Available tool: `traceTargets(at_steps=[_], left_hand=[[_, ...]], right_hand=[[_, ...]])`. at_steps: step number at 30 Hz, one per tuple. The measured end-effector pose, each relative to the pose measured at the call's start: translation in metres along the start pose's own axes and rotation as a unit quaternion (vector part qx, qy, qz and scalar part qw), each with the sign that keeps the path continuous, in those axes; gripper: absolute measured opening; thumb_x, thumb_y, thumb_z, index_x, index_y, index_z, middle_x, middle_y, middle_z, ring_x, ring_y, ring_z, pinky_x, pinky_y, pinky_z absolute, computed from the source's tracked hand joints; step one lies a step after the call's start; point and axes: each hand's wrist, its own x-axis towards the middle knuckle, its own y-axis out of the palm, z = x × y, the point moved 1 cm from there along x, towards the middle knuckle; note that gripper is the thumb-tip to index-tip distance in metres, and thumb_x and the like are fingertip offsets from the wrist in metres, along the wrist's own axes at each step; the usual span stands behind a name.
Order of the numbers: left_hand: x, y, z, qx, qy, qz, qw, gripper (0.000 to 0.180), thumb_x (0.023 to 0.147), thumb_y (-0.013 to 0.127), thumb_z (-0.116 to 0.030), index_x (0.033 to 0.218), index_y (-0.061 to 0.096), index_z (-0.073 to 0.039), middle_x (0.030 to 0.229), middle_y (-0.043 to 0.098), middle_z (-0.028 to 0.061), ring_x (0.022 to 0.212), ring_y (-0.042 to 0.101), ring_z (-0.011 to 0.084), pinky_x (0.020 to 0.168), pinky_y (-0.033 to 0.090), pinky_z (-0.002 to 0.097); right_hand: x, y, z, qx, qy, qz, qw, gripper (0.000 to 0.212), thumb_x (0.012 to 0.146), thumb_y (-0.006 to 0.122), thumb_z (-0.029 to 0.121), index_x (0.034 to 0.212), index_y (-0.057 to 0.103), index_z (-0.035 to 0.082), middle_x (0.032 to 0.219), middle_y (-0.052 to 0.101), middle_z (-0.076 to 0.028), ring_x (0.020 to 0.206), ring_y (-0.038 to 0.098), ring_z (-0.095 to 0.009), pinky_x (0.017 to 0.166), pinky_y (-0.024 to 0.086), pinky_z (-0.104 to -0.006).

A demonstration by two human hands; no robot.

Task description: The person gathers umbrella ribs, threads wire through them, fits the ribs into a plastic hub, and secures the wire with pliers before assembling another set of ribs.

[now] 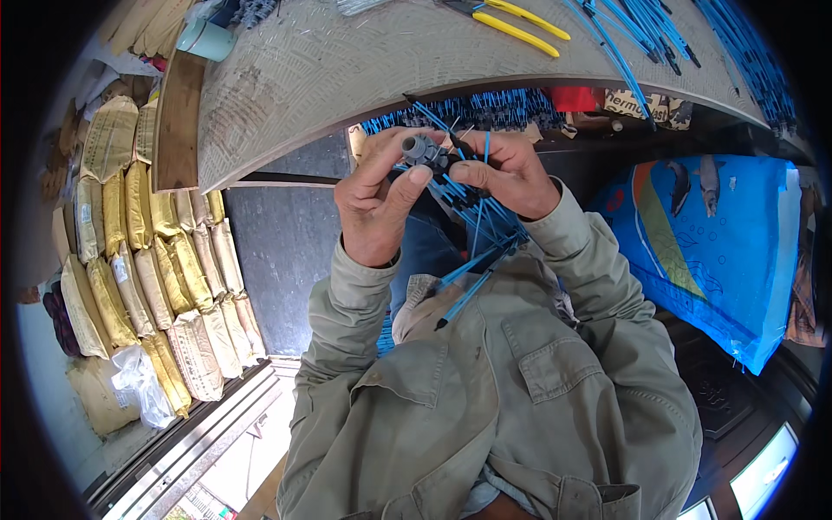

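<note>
My left hand (373, 204) pinches a small grey plastic fitting (419, 150) with a round open end, just below the table's near edge. Close beside it, my right hand (517, 175) has its thumb and fingers closed on a bundle of thin blue tubes (482, 227) with black end pieces. The tubes fan out below the hands over my lap, and some ends poke up above the fingers. Black parts sit between the two thumbs, next to the fitting. Whether the fitting is joined to a tube is hidden by my fingers.
On the grey patterned table (303, 95) lie yellow-handled pliers (517, 24) and more blue tubes (628, 39). A pale green cup (206, 40) stands at the far left. Stacked sacks (160, 269) fill the left side. At right is a large blue bag (737, 251) with fish pictures.
</note>
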Motion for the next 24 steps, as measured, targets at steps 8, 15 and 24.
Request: traceTargets(at_steps=[8, 15, 24], left_hand=[[-0.013, 0.014, 0.002, -0.009, 0.002, -0.083, 0.997, 0.025, 0.08, 0.061, -0.003, 0.104, 0.059, 0.005, 0.102, 0.06, 0.0088, 0.093, 0.053, 0.0141, 0.082, 0.042, 0.0252], [0.007, 0.013, 0.01, -0.047, -0.029, -0.119, 0.991, 0.023, 0.078, 0.064, -0.001, 0.1, 0.062, 0.005, 0.091, 0.063, 0.0052, 0.081, 0.055, 0.0089, 0.073, 0.044, 0.0214], [0.021, 0.016, 0.016, -0.016, 0.003, -0.122, 0.992, 0.024, 0.073, 0.072, -0.011, 0.091, 0.066, 0.004, 0.08, 0.065, 0.0023, 0.071, 0.053, 0.004, 0.065, 0.045, 0.0197]], right_hand=[[-0.008, 0.015, -0.009, 0.032, -0.016, -0.057, 0.998, 0.033, 0.082, 0.063, 0.01, 0.111, 0.053, -0.003, 0.096, 0.057, -0.002, 0.09, 0.049, -0.007, 0.08, 0.04, -0.0212], [-0.016, 0.032, -0.018, -0.174, -0.178, -0.189, 0.95, 0.077, 0.071, 0.075, 0.018, 0.131, 0.031, -0.002, 0.119, 0.048, -0.014, 0.103, 0.05, -0.018, 0.086, 0.04, -0.0284], [-0.058, 0.022, -0.001, -0.534, -0.196, -0.152, 0.808, 0.07, 0.075, 0.07, 0.024, 0.128, 0.035, -0.004, 0.12, 0.048, -0.02, 0.104, 0.051, -0.034, 0.092, 0.039, -0.0402]])
